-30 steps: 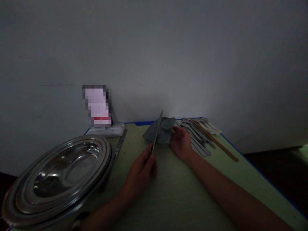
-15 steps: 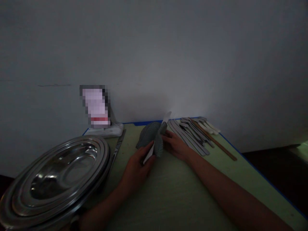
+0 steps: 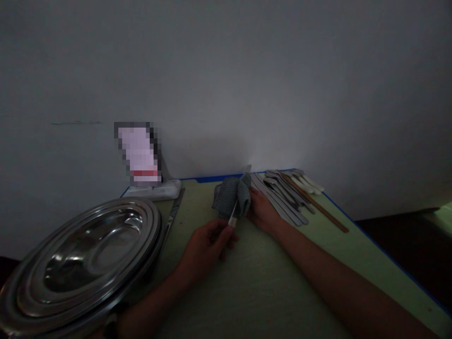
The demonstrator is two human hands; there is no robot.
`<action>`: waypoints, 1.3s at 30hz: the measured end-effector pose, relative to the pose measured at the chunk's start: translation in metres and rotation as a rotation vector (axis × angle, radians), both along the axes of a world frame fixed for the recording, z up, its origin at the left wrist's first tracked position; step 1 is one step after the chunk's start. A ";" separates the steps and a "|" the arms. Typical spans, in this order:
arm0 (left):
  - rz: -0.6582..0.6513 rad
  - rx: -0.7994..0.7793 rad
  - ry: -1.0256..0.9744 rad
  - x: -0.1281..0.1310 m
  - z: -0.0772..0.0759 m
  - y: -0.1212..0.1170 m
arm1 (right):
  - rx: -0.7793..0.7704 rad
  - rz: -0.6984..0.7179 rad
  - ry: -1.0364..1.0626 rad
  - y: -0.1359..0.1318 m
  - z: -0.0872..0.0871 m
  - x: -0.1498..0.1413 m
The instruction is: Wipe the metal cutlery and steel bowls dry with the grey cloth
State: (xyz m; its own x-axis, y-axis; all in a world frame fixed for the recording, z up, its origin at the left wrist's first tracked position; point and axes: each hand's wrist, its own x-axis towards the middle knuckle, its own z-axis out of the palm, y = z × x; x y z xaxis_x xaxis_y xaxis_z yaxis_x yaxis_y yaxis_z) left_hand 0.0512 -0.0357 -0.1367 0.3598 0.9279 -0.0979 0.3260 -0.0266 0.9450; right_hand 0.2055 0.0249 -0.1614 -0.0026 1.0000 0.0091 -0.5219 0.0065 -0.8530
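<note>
Two hands obs. above bench (image 3: 268, 282), working on one item. L hand (image 3: 210, 242): fingers and thumb clamped on near end of a metal knife (image 3: 232, 220). Knife is held tilted, mid-bench, far end pointing up and away twd. wall (image 3: 226, 84). R hand (image 3: 261, 211): closed on a grey cloth (image 3: 228, 197), which is folded over the blade; fingertips partly hidden behind it. Knife tip protrudes beyond cloth at far side.

Dark band (image 3: 112, 325) on L wrist, detail n/c (poor light).

L side of bench: stack of metal dishes (image 3: 143, 212), rims nested. A second knife (image 3: 173, 211) lies just beside stack, on its R. Behind: white stand (image 3: 158, 189) w/ phone (image 3: 139, 153) propped upright, screen blurred.

R side, near R hand: flat cutlery (image 3: 282, 202) in a row, then spoons (image 3: 277, 186), brown chopsticks (image 3: 321, 207) and white-handled utensils (image 3: 310, 186), approx. parallel. Bench edge trimmed blue.
</note>
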 end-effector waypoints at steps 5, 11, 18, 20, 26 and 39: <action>-0.005 -0.032 0.063 0.001 -0.002 0.002 | 0.140 -0.239 -0.449 -0.010 0.003 -0.006; 0.008 -0.027 0.001 0.001 -0.006 0.006 | 0.114 0.150 -0.271 -0.011 0.001 -0.002; 0.021 -0.018 -0.059 -0.002 -0.007 0.006 | 0.147 0.432 -0.215 -0.005 -0.003 0.005; 0.024 -0.011 -0.055 -0.002 -0.008 0.006 | 0.145 0.406 -0.287 -0.006 -0.001 0.004; 0.047 -0.014 -0.009 -0.001 -0.007 0.006 | 0.133 0.275 -0.394 -0.009 0.000 -0.003; 0.043 0.021 0.073 -0.002 -0.007 0.007 | 0.150 0.191 -0.254 -0.009 0.000 -0.005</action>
